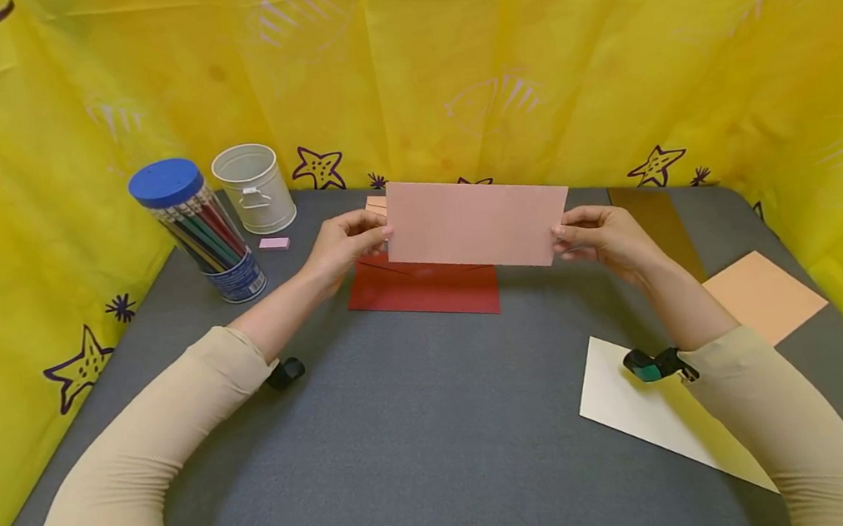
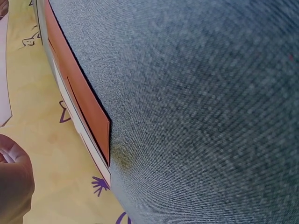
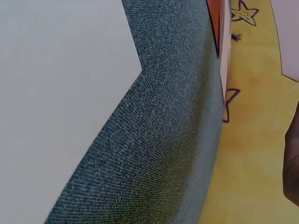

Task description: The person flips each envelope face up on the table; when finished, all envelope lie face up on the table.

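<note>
Above the far part of the table, both hands hold up a plain pink envelope (image 1: 474, 223), its long side nearly level. The left hand (image 1: 348, 243) pinches its left short edge between thumb and fingers. At the opposite edge, the right hand (image 1: 607, 238) pinches it near the lower corner. Below and behind it lies a red envelope (image 1: 424, 292) with flap lines showing, partly covered from view. A peach envelope (image 1: 377, 205) peeks out beyond the red one, mostly hidden. In the left wrist view, only part of the left hand (image 2: 16, 179) shows at the left edge.
At the back left stand a blue-lidded tub of pencils (image 1: 196, 232), a white metal bucket (image 1: 255, 190) and a pink eraser (image 1: 273, 244). On the right lie a white sheet (image 1: 628, 387), a peach sheet (image 1: 766, 295) and a brown sheet (image 1: 659, 225). Yellow patterned cloth (image 1: 405, 72) hangs around the table.
</note>
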`<state>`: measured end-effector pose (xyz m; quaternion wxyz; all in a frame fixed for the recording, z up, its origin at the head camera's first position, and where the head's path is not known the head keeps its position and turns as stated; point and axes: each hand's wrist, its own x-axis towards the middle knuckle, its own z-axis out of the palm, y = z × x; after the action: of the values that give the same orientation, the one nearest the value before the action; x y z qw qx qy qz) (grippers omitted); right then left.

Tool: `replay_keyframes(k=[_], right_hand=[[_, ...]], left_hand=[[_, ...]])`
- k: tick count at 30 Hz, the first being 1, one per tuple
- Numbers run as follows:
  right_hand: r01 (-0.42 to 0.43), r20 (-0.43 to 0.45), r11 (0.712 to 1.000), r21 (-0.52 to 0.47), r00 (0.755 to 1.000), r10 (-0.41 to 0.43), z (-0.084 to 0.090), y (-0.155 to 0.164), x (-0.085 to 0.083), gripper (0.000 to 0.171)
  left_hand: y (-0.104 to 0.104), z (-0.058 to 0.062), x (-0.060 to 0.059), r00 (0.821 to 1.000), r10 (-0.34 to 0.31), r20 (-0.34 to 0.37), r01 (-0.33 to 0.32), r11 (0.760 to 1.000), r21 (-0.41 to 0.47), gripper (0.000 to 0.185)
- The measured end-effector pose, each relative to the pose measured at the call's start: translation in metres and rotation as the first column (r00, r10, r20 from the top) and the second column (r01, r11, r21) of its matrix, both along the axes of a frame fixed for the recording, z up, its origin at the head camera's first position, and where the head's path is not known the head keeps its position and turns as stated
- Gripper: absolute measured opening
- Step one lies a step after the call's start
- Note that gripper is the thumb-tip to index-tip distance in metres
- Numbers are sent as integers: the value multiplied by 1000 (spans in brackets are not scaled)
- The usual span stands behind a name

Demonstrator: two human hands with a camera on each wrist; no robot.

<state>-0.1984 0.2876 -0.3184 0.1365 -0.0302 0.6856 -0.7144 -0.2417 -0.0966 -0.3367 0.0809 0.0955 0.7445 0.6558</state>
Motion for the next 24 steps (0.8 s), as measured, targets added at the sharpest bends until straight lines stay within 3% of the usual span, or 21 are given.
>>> replay_keyframes(k=[6, 14, 19, 24], right_hand=[[-4, -22, 999, 44, 1000, 5, -1, -1, 0, 16], [-19, -11, 999, -32, 1000, 18, -2, -1, -1, 18], [21, -10, 1000, -22, 1000, -21, -2, -3, -2, 21], [25, 4, 997, -76, 1000, -25, -2, -3, -3, 21]], left_hand=[[0, 0, 0, 1000, -5, 11, 5, 1000, 0, 12], [-1, 0, 0, 1000, -19, 15, 18, 999, 27, 5], [-1, 0, -1, 999, -29, 16, 28, 996, 80, 18], [-1, 0, -1, 999, -39, 11, 38, 992, 123, 20]])
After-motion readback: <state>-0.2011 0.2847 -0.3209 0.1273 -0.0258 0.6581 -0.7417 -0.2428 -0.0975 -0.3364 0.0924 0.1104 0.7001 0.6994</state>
